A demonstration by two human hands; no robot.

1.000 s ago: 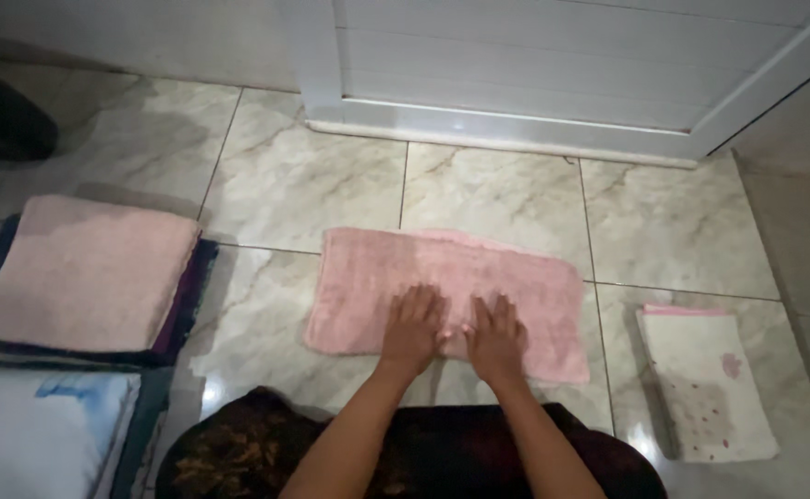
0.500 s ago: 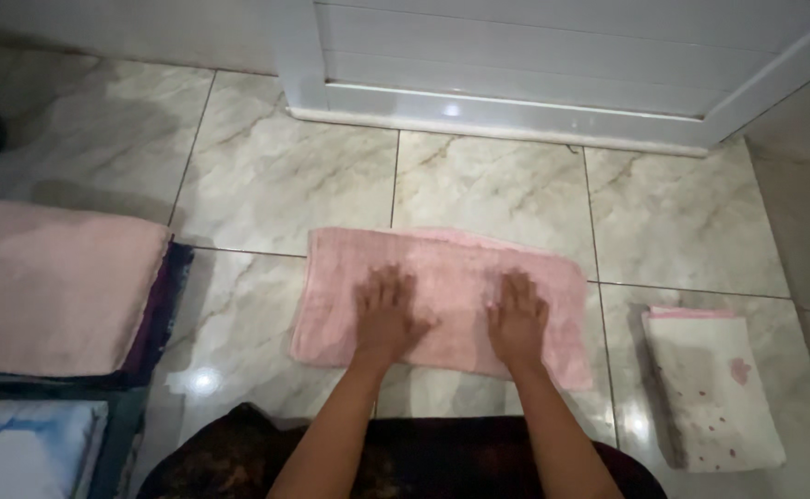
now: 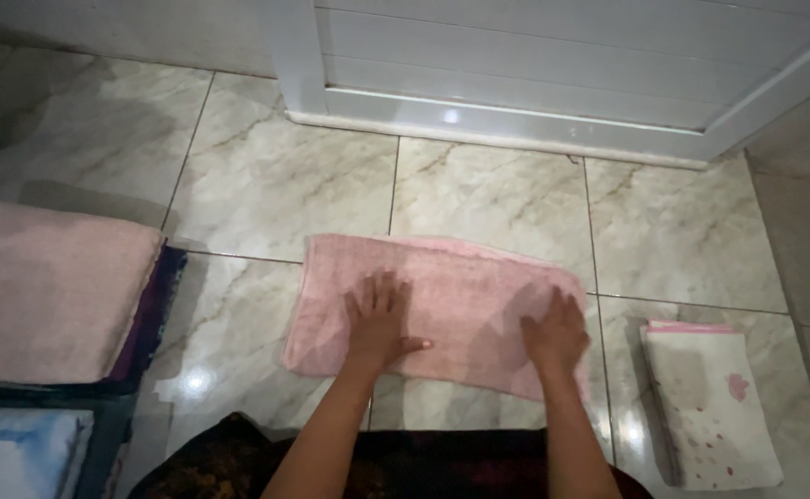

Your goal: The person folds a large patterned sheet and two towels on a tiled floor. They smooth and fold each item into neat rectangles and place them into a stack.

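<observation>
Here, hands: left hand [image 3: 377, 323] and right hand [image 3: 554, 334] lie flat, fingers spread, on pink towel [image 3: 451, 291].
Left: folded towel stack [image 3: 49, 291].
Right: white spotted cloth [image 3: 710, 402].

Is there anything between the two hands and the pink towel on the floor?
No, nothing visible. The left hand lies flat on the pink towel, left of its middle, and the right hand rests on it near its right end. Both touch the cloth directly.
</observation>
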